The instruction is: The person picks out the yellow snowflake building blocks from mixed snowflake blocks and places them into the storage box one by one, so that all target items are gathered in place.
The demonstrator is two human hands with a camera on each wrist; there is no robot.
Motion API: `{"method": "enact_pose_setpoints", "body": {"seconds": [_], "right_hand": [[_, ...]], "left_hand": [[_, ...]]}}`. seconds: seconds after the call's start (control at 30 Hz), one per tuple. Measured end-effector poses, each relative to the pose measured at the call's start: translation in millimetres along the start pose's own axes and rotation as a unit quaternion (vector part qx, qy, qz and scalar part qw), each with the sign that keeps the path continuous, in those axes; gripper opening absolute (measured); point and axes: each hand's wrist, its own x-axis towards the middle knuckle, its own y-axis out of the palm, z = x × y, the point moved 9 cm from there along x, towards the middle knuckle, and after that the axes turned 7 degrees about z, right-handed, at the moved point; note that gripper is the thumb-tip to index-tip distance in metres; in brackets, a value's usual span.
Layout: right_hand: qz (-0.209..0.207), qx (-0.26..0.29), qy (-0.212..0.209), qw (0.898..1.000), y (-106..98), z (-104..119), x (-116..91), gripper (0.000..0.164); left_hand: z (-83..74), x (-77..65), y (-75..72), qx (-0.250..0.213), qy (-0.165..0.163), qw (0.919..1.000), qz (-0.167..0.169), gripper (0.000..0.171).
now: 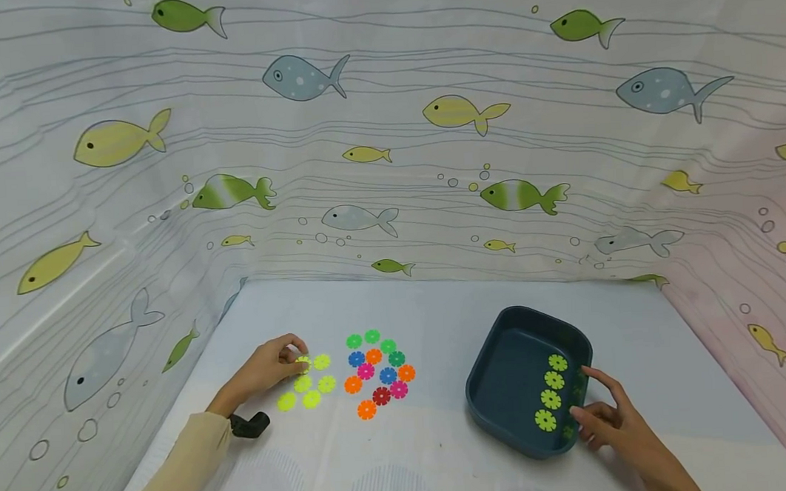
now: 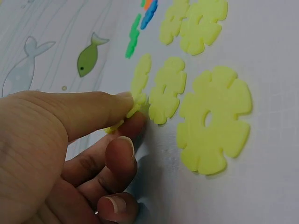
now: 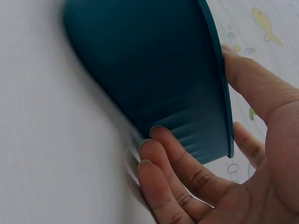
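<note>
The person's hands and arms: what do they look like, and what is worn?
The left grip and the right grip are bare hands, without gloves; no ring shows. On the left there is a plain beige sleeve, with a small black object at its end. On the right, no sleeve shows.

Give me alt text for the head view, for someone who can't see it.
A person's left hand pinches a yellow disc at a white table while the right hand grips a dark blue tray holding four yellow discs. Colorful discs lie between the hands, before a fish-printed sheet.
</note>
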Motion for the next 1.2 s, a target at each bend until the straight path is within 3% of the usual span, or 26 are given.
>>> {"method": "enact_pose_setpoints", "body": {"seconds": [0.2,0.6,1.2], "right_hand": [[0.001,-0.001,0.002,1.0,0.2,-0.7,1.2,0.088],[0.003,-0.001,0.0,1.0,-0.3,-0.3,0.6,0.089],[-0.001,-0.005,0.0,1.0,-0.2,1.7,0.3,0.088]], "left_hand": [[-0.1,-0.6,0.0,-0.008,0.004,1.0,-0.004,0.02],[0.5,3.9,-0.9,-0.024,-0.007,0.9995,-0.022,0.026],[-33.2,16.3,13.3,0.014,0.046,0.9988,-0.003,0.024]]}}
